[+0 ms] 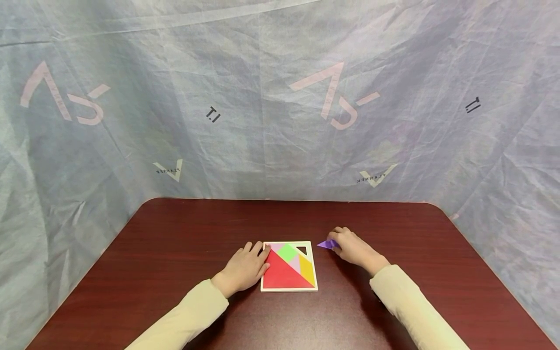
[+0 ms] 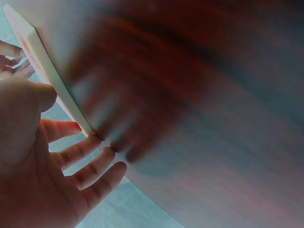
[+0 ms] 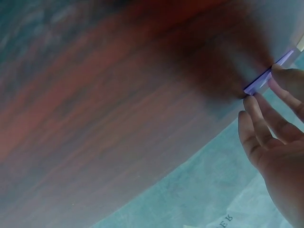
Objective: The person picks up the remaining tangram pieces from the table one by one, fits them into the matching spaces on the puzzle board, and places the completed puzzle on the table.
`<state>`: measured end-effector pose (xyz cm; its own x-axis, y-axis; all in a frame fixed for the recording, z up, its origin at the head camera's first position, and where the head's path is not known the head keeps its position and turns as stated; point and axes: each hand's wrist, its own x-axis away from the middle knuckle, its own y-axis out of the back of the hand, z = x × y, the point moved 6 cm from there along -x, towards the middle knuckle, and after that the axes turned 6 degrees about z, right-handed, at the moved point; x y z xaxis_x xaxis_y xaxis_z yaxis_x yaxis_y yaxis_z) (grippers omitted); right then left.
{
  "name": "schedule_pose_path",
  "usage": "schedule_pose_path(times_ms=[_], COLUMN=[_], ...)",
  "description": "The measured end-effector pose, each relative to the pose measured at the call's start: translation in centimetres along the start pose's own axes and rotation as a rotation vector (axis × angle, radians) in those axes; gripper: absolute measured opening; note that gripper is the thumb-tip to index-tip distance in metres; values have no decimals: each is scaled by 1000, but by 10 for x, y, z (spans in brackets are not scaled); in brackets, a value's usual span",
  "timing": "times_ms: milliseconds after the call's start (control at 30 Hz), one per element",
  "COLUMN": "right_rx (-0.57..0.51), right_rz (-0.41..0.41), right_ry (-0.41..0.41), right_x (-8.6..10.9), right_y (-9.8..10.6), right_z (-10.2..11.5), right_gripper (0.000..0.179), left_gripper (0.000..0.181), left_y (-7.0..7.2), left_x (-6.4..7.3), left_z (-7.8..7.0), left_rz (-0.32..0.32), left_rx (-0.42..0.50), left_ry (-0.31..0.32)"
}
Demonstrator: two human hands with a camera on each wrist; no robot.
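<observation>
A square tangram board with a white rim (image 1: 288, 290) lies on the table. In it sit a large red area (image 1: 282, 274), a green square (image 1: 288, 252), a yellow piece (image 1: 307, 270) and lilac pieces (image 1: 295, 264); a dark triangular gap shows at its top right corner. My left hand (image 1: 242, 267) rests on the board's left edge, fingers extended and spread; the left wrist view has the thumb and fingers along the board's edge (image 2: 52, 78). To the right of the board, my right hand (image 1: 352, 248) pinches a purple triangle (image 3: 261, 83) between thumb and fingers, its tip pointing toward the board.
The dark red-brown table (image 1: 175, 243) has rounded far corners. Grey fabric (image 1: 271, 146) with printed letters hangs behind and at both sides of it.
</observation>
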<state>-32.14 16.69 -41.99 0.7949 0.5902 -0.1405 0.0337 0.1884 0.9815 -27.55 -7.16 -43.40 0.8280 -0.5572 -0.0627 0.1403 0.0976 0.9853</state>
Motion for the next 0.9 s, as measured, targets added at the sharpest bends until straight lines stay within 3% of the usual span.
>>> schedule_pose_path(times_ms=[367, 633, 900], right_rx=[18, 21, 13], right_rz=[6, -58, -54], right_ry=[16, 49, 60], right_x=[-1, -2, -3], right_y=[0, 0, 2], right_z=[-1, -1, 0], right_gripper=[16, 11, 5], left_gripper=[44, 44, 45], left_y=[0, -1, -2], left_x=[0, 0, 0], left_z=[0, 0, 1], left_rz=[-19, -17, -3], left_rx=[-6, -17, -10], left_ry=[-5, -6, -3])
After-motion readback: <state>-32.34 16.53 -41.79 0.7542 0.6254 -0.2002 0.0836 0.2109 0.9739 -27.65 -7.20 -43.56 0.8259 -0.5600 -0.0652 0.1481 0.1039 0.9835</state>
